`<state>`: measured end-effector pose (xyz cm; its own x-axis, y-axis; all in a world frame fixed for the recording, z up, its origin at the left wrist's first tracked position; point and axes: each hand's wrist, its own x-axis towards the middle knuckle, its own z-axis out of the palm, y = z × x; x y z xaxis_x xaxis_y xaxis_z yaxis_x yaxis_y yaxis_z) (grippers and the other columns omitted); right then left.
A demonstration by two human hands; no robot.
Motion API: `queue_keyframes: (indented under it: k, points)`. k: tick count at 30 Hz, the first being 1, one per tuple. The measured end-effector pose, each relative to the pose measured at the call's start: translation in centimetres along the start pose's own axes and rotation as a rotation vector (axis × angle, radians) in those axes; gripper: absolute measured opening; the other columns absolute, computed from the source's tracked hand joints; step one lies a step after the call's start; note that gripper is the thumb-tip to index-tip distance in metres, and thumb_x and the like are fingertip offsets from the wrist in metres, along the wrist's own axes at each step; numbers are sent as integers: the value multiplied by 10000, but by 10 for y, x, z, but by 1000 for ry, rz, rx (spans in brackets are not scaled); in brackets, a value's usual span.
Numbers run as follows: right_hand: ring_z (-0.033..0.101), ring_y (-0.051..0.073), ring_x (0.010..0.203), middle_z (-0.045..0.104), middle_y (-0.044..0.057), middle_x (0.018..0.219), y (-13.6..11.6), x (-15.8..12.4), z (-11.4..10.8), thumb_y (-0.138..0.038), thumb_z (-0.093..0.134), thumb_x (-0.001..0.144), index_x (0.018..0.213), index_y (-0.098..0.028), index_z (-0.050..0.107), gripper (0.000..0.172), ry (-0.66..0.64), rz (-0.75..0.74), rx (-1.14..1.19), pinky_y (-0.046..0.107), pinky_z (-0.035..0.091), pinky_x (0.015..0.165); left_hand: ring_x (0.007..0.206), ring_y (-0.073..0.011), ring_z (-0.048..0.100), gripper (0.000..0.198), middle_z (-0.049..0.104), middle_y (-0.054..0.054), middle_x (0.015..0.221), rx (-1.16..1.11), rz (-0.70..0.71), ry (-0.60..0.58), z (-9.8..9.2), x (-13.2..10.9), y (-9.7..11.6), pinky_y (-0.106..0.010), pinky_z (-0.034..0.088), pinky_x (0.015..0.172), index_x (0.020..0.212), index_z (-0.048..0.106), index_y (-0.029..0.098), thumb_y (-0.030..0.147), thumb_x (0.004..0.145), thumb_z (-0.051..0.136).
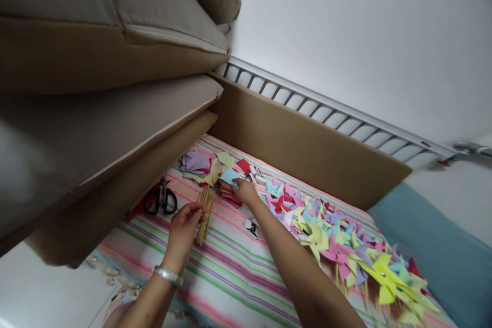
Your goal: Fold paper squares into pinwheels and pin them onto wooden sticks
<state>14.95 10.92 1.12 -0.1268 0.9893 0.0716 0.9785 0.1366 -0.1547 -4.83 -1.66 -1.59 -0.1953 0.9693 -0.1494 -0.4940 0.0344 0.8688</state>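
Observation:
My left hand [185, 225] has its fingertips pinched together beside a bundle of thin wooden sticks [203, 225] on the striped cloth. What, if anything, sits between those fingertips is too small to make out. My right hand [246, 192] reaches forward, its thumb and fingers closed on the edge of light blue paper [228, 175] on top of a stack of cut papers. Red sheets [230, 197] show beneath it. Left of this stack are yellow paper cutouts [212, 173] and purple paper cutouts [197, 160].
Black-handled scissors [161, 201] lie at the left near stacked cushions [115, 113]. Many finished paper pinwheels [338, 251] fill the right side. A small packet of metal bits [251, 227] lies below my right hand. A brown board [307, 138] stands before a radiator [326, 105].

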Motion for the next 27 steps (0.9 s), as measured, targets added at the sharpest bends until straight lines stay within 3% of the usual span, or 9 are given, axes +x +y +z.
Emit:
queue_keyframes:
  k: [7,13,17,22,27]
  points:
    - [615,182,988,686,77,1056,3,1,-2,-327,403,890,1064,-186,646,330,6,-40,-12,236,409,819,593,-122,588,238,676,-32,702,-12,-18,8,2,-2,4,-259,468,632,761,656,148,310,590,692]
    - [634,173,895,704,93,959,1,0,-3,-302,329,929,958,-163,667,366,36,-54,-49,230,405,748,595,-125,599,238,679,-31,699,-7,-32,-5,4,0,-1,-255,469,625,765,654,152,304,586,692]
    - [633,171,887,703,89,953,4,-1,-3,-303,332,929,952,-172,661,354,58,-74,-58,227,400,740,598,-124,601,243,678,-26,690,4,-37,-11,4,0,-2,-251,466,626,772,651,151,308,591,691]
    - [637,181,874,700,100,961,5,-6,-2,-254,367,913,1091,-168,603,308,104,-71,-64,240,403,747,595,-128,601,247,678,-28,686,10,-46,-8,4,-1,-2,-253,462,618,774,646,148,302,587,694]
    - [644,185,819,708,97,894,6,-5,0,-209,437,868,962,-162,658,245,163,-37,-60,241,416,729,599,-130,598,259,679,-34,705,9,-49,-13,3,-1,-2,-257,462,626,777,643,146,312,585,695]
